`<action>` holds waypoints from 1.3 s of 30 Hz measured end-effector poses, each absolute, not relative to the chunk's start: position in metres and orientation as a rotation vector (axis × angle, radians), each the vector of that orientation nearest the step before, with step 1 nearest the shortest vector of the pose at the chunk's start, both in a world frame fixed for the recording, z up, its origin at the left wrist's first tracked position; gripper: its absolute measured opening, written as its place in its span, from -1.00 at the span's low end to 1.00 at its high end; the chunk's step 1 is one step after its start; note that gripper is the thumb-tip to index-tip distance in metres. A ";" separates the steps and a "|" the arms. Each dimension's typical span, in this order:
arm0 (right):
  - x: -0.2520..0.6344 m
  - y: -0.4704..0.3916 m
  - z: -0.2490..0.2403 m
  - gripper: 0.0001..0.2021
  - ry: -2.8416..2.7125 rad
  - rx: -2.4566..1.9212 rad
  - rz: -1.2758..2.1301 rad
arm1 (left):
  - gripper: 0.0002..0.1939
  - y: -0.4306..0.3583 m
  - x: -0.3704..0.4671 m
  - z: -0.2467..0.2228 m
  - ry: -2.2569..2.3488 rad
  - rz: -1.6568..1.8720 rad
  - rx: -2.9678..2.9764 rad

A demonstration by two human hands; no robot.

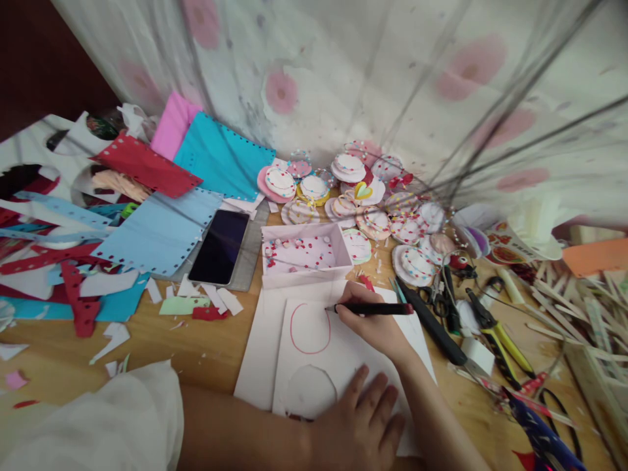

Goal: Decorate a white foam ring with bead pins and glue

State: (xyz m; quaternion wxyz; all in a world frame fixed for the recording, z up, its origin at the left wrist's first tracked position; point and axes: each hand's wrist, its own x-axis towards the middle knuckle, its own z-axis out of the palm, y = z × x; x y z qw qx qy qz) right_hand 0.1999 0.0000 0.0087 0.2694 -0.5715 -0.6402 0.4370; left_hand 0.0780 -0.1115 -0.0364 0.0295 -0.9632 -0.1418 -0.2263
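My right hand (367, 320) grips a dark marker (375, 309), its tip touching a white sheet (307, 366). On that sheet runs a red curve (311, 353), a rounded outline with a gap at its top right. Below the curve is a round shape (311, 389) that looks like a cut-out; I cannot tell for sure. Fingers spread, my left hand (360, 422) lies flat over the lower right of the sheet. Under it all is a larger white paper (255, 360).
Behind the paper stands a pink box (307, 252) with small beads, near several beaded paper discs (373, 222). A phone (219, 247) and coloured paper pieces (159, 229) lie left. Pliers (495, 337), a black-handled tool (432, 324) and wooden sticks (564, 311) crowd the right.
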 end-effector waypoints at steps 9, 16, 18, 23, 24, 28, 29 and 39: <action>0.193 0.003 0.009 -0.90 -1.714 -1.543 1.139 | -0.64 -0.111 0.077 -0.035 -0.443 -0.694 -2.941; 0.185 0.006 0.010 -0.90 -1.731 -1.537 1.115 | -0.65 -0.111 0.078 -0.036 -0.437 -0.694 -2.970; 0.182 0.006 0.009 -0.90 -1.732 -1.537 1.106 | -0.65 -0.111 0.078 -0.036 -0.427 -0.693 -2.973; 0.181 0.006 0.008 -0.88 -1.732 -1.544 1.087 | -0.66 -0.111 0.078 -0.037 -0.450 -0.737 -2.977; 0.182 0.006 0.009 -0.88 -1.725 -1.534 1.084 | -0.66 -0.111 0.079 -0.038 -0.460 -0.755 -2.975; 0.185 0.000 0.015 -0.88 -1.566 -1.473 0.969 | -0.68 -0.111 0.080 -0.039 -0.473 -0.823 -2.950; 0.185 -0.004 0.016 -0.88 -1.510 -1.465 0.920 | -0.69 -0.111 0.080 -0.039 -0.471 -0.833 -2.947; 0.167 -0.032 0.002 -0.95 -1.733 -1.453 0.671 | -0.70 -0.111 0.083 -0.039 -0.445 -0.861 -3.066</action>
